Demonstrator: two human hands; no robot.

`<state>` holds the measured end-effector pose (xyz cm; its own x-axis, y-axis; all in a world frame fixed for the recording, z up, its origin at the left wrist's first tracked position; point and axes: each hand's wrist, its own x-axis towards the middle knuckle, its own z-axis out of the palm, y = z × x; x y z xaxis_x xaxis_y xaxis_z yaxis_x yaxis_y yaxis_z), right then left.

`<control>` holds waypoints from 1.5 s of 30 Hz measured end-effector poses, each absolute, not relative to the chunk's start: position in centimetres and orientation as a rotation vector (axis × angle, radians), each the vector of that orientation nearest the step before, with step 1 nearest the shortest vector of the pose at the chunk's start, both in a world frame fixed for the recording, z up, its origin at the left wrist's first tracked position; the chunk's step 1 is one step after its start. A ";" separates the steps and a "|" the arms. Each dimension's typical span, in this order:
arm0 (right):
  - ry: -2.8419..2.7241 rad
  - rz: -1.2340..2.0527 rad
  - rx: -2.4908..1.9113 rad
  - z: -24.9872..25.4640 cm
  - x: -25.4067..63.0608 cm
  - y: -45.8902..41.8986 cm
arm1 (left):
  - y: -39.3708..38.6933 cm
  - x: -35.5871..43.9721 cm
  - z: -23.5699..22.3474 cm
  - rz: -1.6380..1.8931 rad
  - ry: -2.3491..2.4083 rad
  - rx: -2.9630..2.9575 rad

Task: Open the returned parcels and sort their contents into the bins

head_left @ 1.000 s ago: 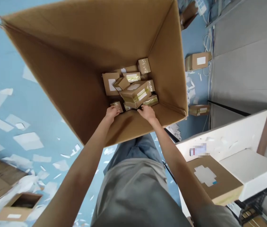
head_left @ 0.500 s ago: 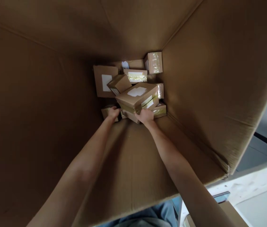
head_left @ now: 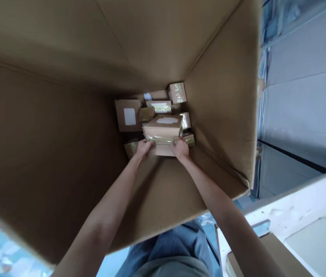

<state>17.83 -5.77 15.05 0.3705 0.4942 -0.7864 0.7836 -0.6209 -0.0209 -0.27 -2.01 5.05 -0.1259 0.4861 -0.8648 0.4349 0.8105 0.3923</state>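
Note:
Deep inside a large carton (head_left: 220, 96), my left hand (head_left: 144, 147) and my right hand (head_left: 180, 147) grip the near side of a small cardboard box (head_left: 163, 132). My fingers are bent around its left and right near corners. Clear tape runs across the box's front, and a white label is on its top. Close to my left hand lies a taped small box (head_left: 131, 148), partly hidden. Just beyond my right hand is another small taped box (head_left: 189, 139).
Further boxes lie on the carton's floor: one with a white label (head_left: 126, 115), a brown one (head_left: 146, 114), a flat taped one (head_left: 159, 106) and a corner box (head_left: 177, 93). Outside, a white surface (head_left: 318, 246) stands at the lower right.
The held box has turned so its taped side faces me. My left hand has moved right onto it. The view has drawn back, showing more outside the carton.

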 end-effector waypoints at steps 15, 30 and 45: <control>1.583 -0.922 3.099 51.4 18.9 -15.7 | -6.3 -5.9 46.6 0.268 1.277 1.423; 0.873 1.084 3.634 73.8 17.6 -63.2 | -34.2 14.8 64.1 -0.024 0.096 1.877; 0.611 0.534 3.334 64.4 13.4 -96.0 | -70.5 20.1 54.8 0.024 -0.619 2.113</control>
